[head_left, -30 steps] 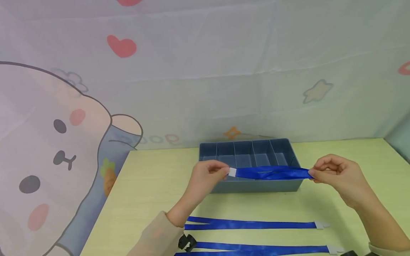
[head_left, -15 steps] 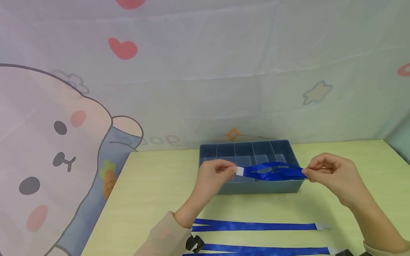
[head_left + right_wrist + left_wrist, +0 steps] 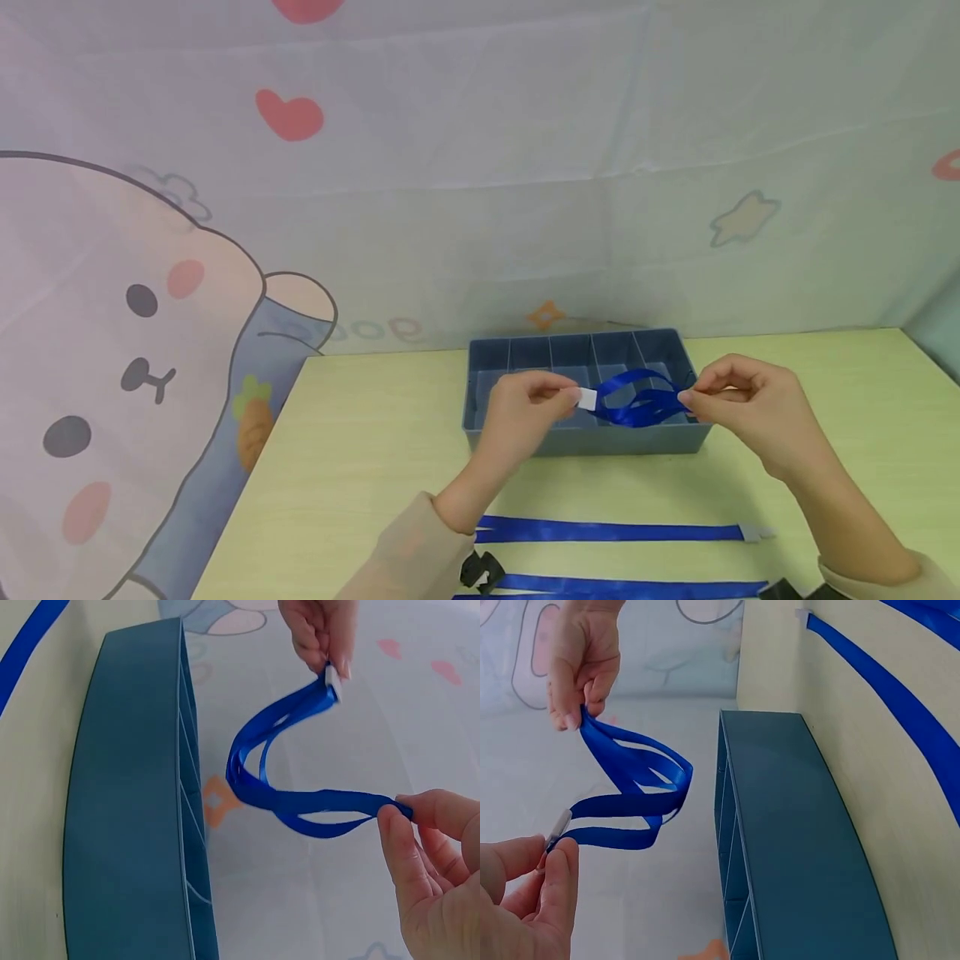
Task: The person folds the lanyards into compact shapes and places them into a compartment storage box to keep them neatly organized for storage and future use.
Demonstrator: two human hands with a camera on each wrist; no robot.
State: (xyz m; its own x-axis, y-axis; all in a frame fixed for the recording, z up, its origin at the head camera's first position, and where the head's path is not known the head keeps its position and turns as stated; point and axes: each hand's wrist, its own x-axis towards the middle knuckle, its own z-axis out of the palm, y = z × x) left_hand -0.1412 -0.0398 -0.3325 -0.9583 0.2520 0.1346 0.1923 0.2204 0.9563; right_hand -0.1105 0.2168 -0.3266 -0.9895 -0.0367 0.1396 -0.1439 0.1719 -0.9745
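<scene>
A blue lanyard (image 3: 633,414) with a white end piece (image 3: 587,399) is held between both hands, above the front of a grey-blue divided box (image 3: 592,441). My left hand (image 3: 528,414) pinches the white end between thumb and fingers. With thumb and fingertips, my right hand (image 3: 750,408) pinches the folded blue end. Between the hands the strap sags in several loose loops, shown well in the left wrist view as a hanging blue band (image 3: 630,802) and in the right wrist view as a curved ribbon (image 3: 251,772).
Two more blue lanyards, a farther one (image 3: 615,532) and a nearer one (image 3: 637,587), lie flat in front of the box, the nearer partly cut off by the frame. The box stands near the back of the pale table (image 3: 375,450). Behind hangs a printed cloth (image 3: 480,183).
My hands have come closer together, the left moving right and the right moving left. The lanyard between them went from nearly taut to slack, its loops spreading apart.
</scene>
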